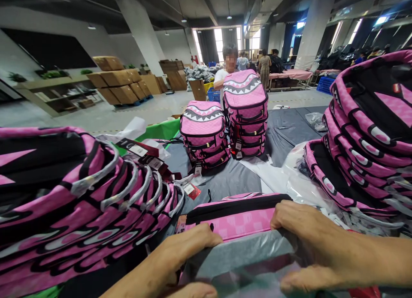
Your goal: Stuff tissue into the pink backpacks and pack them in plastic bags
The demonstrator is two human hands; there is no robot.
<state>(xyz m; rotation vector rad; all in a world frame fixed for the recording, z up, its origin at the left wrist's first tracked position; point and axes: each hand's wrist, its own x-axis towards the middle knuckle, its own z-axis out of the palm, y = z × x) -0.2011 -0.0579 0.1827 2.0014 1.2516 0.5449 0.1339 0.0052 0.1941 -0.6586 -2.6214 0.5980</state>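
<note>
In front of me, at the bottom of the head view, is a pink backpack [241,227] with a black band along its far edge. A sheet of clear, greyish plastic [238,259] covers its near part. My left hand [180,255] grips its left side, the fingers bent over the pink fabric and plastic. My right hand [312,242] is closed round the right side, with its fingertips at the black band. Parts of the fingers on both hands are hidden or cut off by the frame.
Pink backpacks lie piled at the left [96,203] and in a stack at the right [363,152]. Two more stacks [204,135] stand across the grey-covered table [289,122], with a co-worker [222,75] behind. Loose plastic [299,173] lies near the right stack. Cartons [119,81] are further back.
</note>
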